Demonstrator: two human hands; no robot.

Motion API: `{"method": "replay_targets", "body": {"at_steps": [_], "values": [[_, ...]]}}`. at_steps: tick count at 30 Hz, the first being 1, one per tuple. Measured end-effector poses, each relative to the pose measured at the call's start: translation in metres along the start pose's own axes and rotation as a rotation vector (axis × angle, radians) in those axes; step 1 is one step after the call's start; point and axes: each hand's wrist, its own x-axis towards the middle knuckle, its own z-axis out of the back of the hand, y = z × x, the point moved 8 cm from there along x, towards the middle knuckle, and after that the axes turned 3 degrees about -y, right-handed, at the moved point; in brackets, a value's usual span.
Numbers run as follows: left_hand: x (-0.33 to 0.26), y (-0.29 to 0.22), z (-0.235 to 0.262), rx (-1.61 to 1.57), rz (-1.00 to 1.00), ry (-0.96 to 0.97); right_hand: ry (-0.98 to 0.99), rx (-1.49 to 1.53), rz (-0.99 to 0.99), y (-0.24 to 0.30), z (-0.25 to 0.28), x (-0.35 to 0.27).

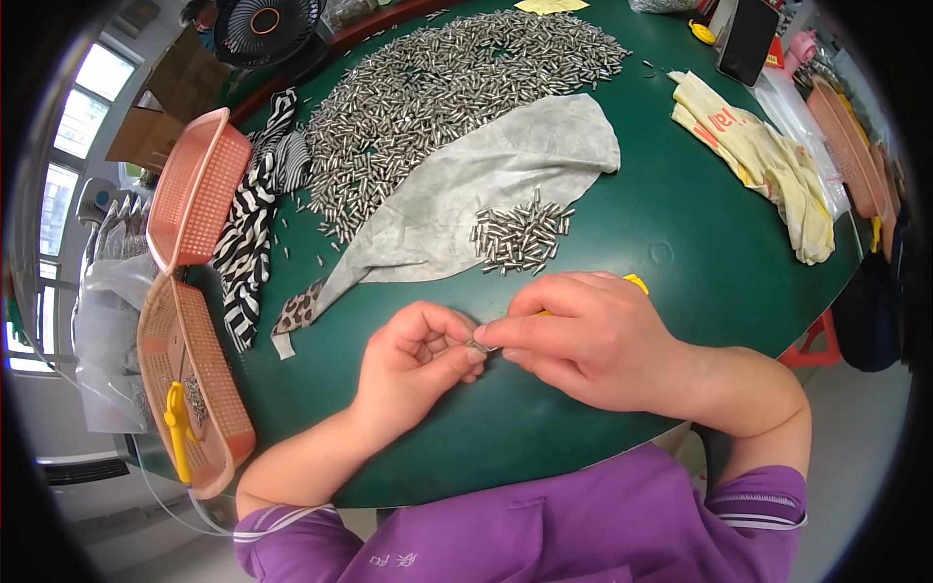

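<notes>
My left hand is closed near the table's front edge, its thumb and forefinger pinching a small silvery metal piece. Against it, the fingertips of my right hand meet, also closed. A yellow tool pokes out behind my right hand, with another bit of yellow between the fingers; the rest is hidden, so its kind is unclear. Just beyond my hands, a small pile of short metal cylinders lies on a grey cloth. Farther back spreads a large heap of similar cylinders.
Two pink plastic baskets, an upper one and a lower one, stand at the left; a yellow-handled tool lies in the lower. Nearby is a striped cloth. A pale yellow cloth and a phone are at the right, a fan at the back.
</notes>
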Motion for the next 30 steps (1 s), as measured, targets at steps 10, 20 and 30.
{"method": "replay_targets", "body": {"at_steps": [10,20,30], "values": [[0.0,0.0,-0.001,0.04,0.019,0.007,-0.013,-0.122,0.066,0.003,0.001,0.001],[0.0,-0.002,-0.001,0.003,-0.01,0.007,0.026,0.02,-0.015,-0.001,-0.001,-0.001],[-0.001,0.0,0.001,0.11,0.055,-0.024,-0.019,-0.226,0.099,0.01,0.003,0.0]]}}
